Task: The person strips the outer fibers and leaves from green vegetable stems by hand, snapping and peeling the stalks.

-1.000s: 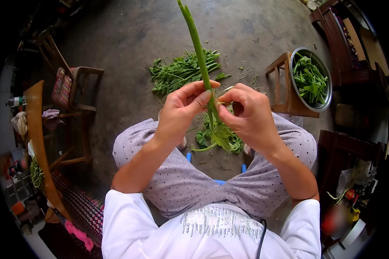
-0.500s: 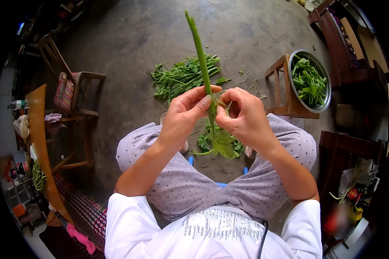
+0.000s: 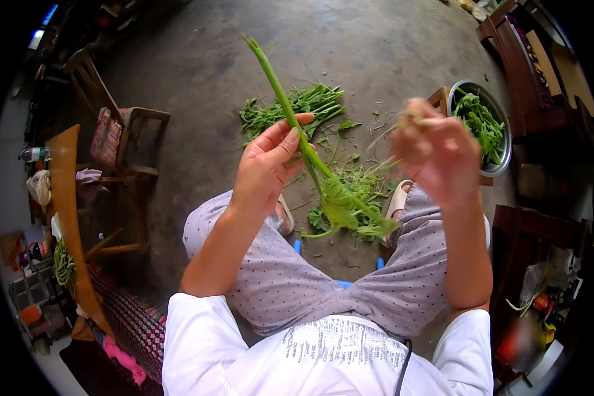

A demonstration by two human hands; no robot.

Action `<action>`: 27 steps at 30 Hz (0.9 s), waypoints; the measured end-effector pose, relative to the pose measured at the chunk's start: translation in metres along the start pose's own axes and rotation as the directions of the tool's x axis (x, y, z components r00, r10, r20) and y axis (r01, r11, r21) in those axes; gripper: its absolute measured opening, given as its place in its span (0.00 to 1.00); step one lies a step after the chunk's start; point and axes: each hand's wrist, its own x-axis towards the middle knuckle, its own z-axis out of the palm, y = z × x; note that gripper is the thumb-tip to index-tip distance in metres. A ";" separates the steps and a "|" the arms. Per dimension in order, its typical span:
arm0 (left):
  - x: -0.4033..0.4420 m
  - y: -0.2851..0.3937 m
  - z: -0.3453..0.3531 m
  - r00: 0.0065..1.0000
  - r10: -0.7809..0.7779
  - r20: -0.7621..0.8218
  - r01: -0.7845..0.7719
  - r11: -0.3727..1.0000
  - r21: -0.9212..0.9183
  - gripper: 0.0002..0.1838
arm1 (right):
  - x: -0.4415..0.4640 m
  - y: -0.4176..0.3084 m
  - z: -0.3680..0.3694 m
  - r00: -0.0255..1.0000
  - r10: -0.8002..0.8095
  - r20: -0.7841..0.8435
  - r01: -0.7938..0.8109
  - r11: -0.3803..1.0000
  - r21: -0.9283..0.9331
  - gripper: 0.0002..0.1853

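Note:
My left hand [image 3: 268, 162] is closed around a long green leafy stalk [image 3: 268, 68], pinching it between thumb and fingers. The stalk leans up to the left, with its leaf [image 3: 342, 203] hanging at the lower end. My right hand [image 3: 435, 155] is off to the right, apart from the stalk and blurred by motion. Thin pale strands [image 3: 380, 141] trail from its fingertips. On the floor between my feet lies a heap of leaves and stringy scraps [image 3: 363, 185]. Farther out is a pile of green stalks with leaves [image 3: 294, 109].
At the right, a metal basin [image 3: 508, 142] of green pieces stands on a wooden stool [image 3: 440, 99]. To the left are a wooden chair [image 3: 138, 125] and a wooden table edge [image 3: 66, 178]. Dark wooden furniture [image 3: 541, 112] lines the right side.
My right hand has pulled away from the stalk to the right, trailing thin strands. The stalk in my left hand has tilted further left, and its leaf has swung right.

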 end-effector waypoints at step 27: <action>-0.003 -0.009 0.017 0.983 0.165 0.075 -0.175 0.974 0.145 0.13 | 0.013 0.049 0.032 0.948 -0.273 -0.163 -0.079 0.293 -0.953 0.07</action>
